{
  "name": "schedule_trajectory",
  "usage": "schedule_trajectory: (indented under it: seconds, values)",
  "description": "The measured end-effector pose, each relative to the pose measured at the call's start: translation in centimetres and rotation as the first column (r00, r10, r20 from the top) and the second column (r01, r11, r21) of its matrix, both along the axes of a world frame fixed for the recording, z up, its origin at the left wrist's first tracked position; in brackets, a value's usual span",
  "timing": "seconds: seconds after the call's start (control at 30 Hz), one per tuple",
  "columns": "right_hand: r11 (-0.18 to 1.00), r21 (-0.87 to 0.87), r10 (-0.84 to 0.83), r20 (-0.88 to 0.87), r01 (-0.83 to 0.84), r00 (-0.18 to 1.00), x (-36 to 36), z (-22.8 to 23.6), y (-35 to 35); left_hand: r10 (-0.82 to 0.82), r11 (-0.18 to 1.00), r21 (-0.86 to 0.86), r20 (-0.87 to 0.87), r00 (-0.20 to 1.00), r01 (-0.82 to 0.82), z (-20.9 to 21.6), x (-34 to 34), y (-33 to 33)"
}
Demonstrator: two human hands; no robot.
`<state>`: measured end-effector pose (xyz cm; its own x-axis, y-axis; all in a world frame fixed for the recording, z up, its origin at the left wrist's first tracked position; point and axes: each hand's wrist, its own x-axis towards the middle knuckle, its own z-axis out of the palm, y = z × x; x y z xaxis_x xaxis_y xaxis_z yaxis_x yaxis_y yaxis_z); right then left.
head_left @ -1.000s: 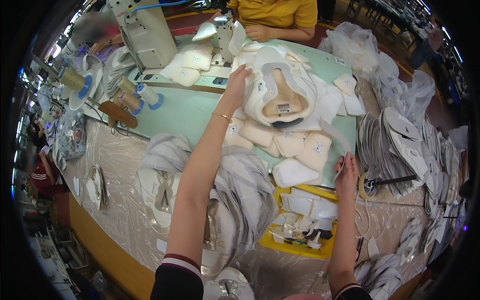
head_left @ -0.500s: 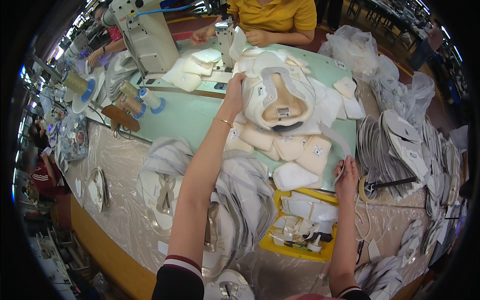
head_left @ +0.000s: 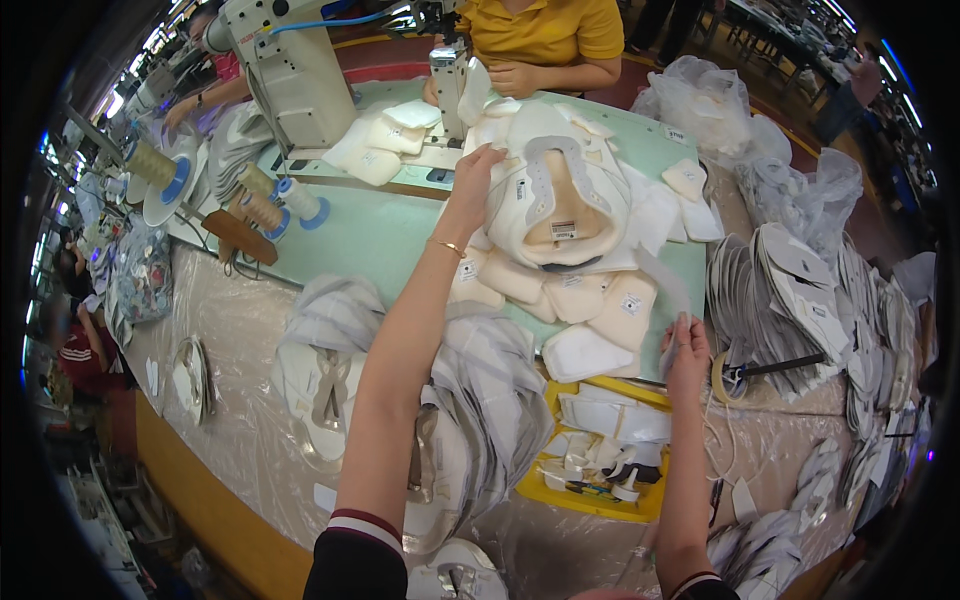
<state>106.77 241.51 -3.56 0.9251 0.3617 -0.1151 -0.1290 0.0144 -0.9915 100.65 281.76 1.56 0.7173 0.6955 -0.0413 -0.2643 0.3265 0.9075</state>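
Observation:
My left hand [head_left: 474, 185] grips the left edge of a white shoe upper [head_left: 512, 212], thumb and fingers closed on it. The upper lies over a pile of cream foam pieces [head_left: 578, 296], its lace opening facing up and a small label inside. At the right, my right hand [head_left: 687, 358] pinches the lower end of a thin, curved grey-white strip [head_left: 664, 280]. The strip's other end reaches up toward the white pieces beside the upper; where it ends is hard to make out.
A sewing machine [head_left: 290, 70] stands at the back left, thread cones [head_left: 262, 210] beside it. Stacked uppers [head_left: 480, 390] lie near me, and more grey-white stacks [head_left: 770, 300] to the right. A yellow tray [head_left: 540, 487] holds small tools. Across the table sits a co-worker in a yellow shirt [head_left: 545, 35].
My right hand has shifted slightly left and down, its fingers more curled, and the strip has moved with it. The left hand keeps its grip. The co-worker's hand has drawn behind the machine.

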Motion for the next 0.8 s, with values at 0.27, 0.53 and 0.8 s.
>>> schedule_trajectory:
  seconds: [0.27,0.53,0.8]
  values:
    - [0.657,-0.619,0.197,0.691,0.430,0.695,-2.6,3.5,2.0,-0.239,0.971,-0.006,0.072,0.968,0.240,3.1,-1.2,-1.7]
    - [0.866,-0.377,0.215,0.874,0.327,0.437,-1.7,11.6,8.5,-0.283,0.958,0.054,0.056,0.958,0.280,4.1,-1.1,-2.9]
    - [0.958,-0.277,0.240,0.914,0.071,0.328,2.0,14.9,22.5,-0.376,0.910,0.194,0.015,0.927,0.366,4.7,-0.8,-4.0]
